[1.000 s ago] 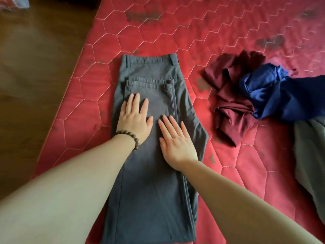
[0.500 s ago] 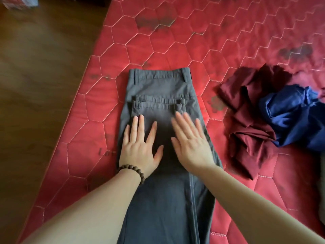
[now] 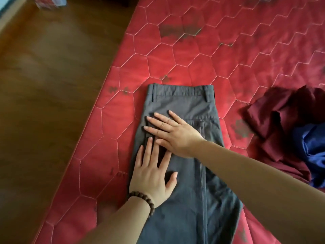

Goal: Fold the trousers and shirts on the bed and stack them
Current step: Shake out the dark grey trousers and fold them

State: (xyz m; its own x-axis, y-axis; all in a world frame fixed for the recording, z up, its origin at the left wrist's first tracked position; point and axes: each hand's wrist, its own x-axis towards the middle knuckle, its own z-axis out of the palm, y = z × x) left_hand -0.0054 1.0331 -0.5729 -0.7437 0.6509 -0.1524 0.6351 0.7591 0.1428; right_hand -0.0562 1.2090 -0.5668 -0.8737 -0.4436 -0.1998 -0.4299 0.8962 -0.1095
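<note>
Wooden flooring (image 3: 44, 103) fills the area left of the grey trousers (image 3: 184, 173), with a blurred red-and-white box (image 3: 50, 2) on it, far off toward the top corner. Next comes the red quilted mattress (image 3: 175, 59), stitched in hexagons and marked with dark smudges, and the grey trousers lie lengthwise near its left edge, waistband pointing away from the person and legs running down out of view. On the trousers' left side the left hand (image 3: 151, 178), a brown bead bracelet (image 3: 142, 199) at its wrist, lies flat with fingers straight and spread, grasping nothing. Just above it the right hand (image 3: 174, 132) reaches across, palm down, fingers straight and pointing left, pressing the cloth below the waistband. Right of the trousers, apart from them, sits a crumpled maroon garment (image 3: 281, 124), with a blue garment (image 3: 313, 147) bunched against it at the frame's edge.
</note>
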